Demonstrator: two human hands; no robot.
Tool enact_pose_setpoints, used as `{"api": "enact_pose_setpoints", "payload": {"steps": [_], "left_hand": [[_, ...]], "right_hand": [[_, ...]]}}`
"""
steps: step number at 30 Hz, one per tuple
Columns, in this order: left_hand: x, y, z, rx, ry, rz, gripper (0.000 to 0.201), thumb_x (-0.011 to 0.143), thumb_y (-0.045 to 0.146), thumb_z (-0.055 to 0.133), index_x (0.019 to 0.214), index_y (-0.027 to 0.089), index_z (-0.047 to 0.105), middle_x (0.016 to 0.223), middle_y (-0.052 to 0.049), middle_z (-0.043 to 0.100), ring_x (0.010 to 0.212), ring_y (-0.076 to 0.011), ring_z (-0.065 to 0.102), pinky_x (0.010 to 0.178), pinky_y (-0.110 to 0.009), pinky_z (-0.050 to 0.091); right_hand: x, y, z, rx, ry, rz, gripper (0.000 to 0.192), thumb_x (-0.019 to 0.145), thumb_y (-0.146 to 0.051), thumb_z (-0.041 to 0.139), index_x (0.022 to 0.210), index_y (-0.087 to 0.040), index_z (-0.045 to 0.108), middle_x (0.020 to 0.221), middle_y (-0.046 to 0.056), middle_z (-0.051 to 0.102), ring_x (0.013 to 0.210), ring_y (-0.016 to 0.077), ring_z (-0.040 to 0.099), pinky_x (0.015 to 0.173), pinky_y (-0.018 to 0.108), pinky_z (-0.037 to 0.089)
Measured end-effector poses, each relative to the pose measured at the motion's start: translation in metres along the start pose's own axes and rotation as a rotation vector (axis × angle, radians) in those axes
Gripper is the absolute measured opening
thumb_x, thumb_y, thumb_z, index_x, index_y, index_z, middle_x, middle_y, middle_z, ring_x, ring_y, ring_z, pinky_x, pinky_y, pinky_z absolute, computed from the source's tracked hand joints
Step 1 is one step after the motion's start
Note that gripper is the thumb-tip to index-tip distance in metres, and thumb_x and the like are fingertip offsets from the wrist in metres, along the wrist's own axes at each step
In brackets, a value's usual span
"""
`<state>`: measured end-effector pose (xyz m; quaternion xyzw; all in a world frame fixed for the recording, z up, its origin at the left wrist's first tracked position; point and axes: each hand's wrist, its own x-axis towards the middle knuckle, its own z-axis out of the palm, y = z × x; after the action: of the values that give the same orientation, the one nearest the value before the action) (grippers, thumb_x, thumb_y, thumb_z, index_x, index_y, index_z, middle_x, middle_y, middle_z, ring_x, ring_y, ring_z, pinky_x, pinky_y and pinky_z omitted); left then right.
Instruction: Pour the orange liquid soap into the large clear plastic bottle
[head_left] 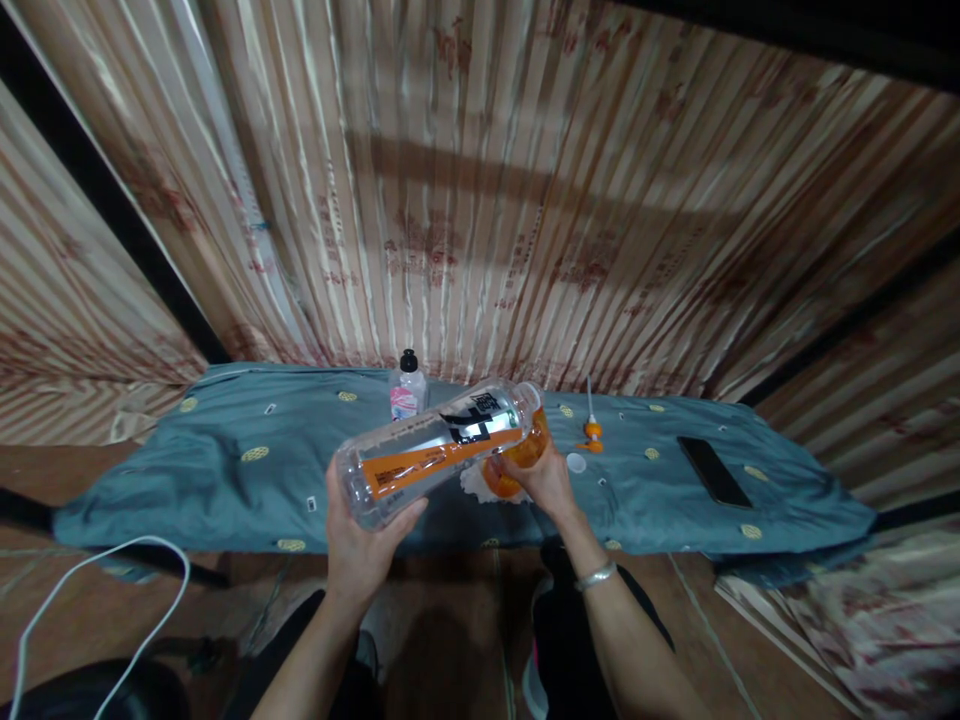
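My left hand is wrapped round the base of a clear plastic bottle with an orange and black label. The bottle is tilted, its uncapped mouth pointing right, at the top of an orange translucent bottle. Whether the two mouths touch I cannot tell. Closed round the orange bottle is my right hand. A crumpled white tissue lies beneath the orange bottle. To its right are a round white cap and an orange pump head with a pale dip tube.
A small clear bottle with a black cap and pink label stands behind the tilted bottle. A black phone lies at the right on the teal cloth. Striped curtains hang behind. A white cable loops at lower left.
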<state>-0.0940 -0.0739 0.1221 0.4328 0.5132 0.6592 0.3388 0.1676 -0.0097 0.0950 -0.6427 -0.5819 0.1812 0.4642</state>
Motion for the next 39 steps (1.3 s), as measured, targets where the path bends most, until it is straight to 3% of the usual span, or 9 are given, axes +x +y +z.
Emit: {"api": "enact_pose_setpoints", "payload": {"steps": [7, 18, 26, 32, 39], "left_hand": [[-0.001, 0.007, 0.006, 0.035, 0.050, 0.001, 0.106, 0.048, 0.049, 0.097, 0.138, 0.019, 0.048, 0.129, -0.017, 0.068, 0.120, -0.0368, 0.069, 0.107, -0.058, 0.052], [-0.002, 0.012, 0.008, 0.046, 0.030, -0.002, 0.111, 0.049, 0.050, 0.095, 0.140, 0.010, 0.045, 0.133, -0.024, 0.066, 0.121, -0.0386, 0.068, 0.108, -0.059, 0.051], [-0.002, 0.008, 0.007, 0.041, 0.008, 0.012, 0.106, 0.052, 0.049, 0.095, 0.139, 0.013, 0.045, 0.131, -0.022, 0.067, 0.115, -0.0359, 0.070, 0.105, -0.059, 0.052], [-0.002, 0.006, 0.005, 0.048, 0.011, 0.028, 0.104, 0.053, 0.047, 0.095, 0.139, 0.015, 0.046, 0.137, -0.021, 0.063, 0.126, -0.0366, 0.064, 0.111, -0.060, 0.048], [-0.004, 0.003, 0.004, 0.036, 0.003, 0.015, 0.106, 0.053, 0.047, 0.095, 0.141, 0.020, 0.043, 0.135, -0.017, 0.063, 0.123, -0.0345, 0.066, 0.109, -0.058, 0.049]], "right_hand": [[0.000, 0.000, -0.001, -0.008, -0.009, 0.027, 0.069, 0.069, -0.044, 0.085, 0.129, -0.021, 0.059, 0.113, 0.011, 0.080, 0.107, 0.0324, 0.077, 0.088, 0.041, 0.062], [-0.001, 0.000, 0.000, -0.026, 0.011, 0.026, 0.070, 0.069, -0.045, 0.085, 0.129, -0.019, 0.058, 0.115, 0.013, 0.080, 0.107, 0.0337, 0.076, 0.089, 0.042, 0.061], [-0.001, -0.001, -0.001, -0.012, 0.004, 0.005, 0.071, 0.070, -0.042, 0.085, 0.132, -0.020, 0.058, 0.118, 0.013, 0.079, 0.111, 0.0326, 0.075, 0.090, 0.040, 0.061], [-0.001, 0.001, 0.000, -0.025, 0.004, 0.042, 0.073, 0.069, -0.045, 0.085, 0.131, -0.018, 0.058, 0.112, 0.013, 0.080, 0.106, 0.0338, 0.077, 0.085, 0.041, 0.062], [0.000, 0.004, 0.000, -0.025, 0.004, 0.010, 0.071, 0.069, -0.046, 0.084, 0.130, -0.020, 0.058, 0.113, 0.012, 0.080, 0.106, 0.0330, 0.077, 0.086, 0.040, 0.062]]}}
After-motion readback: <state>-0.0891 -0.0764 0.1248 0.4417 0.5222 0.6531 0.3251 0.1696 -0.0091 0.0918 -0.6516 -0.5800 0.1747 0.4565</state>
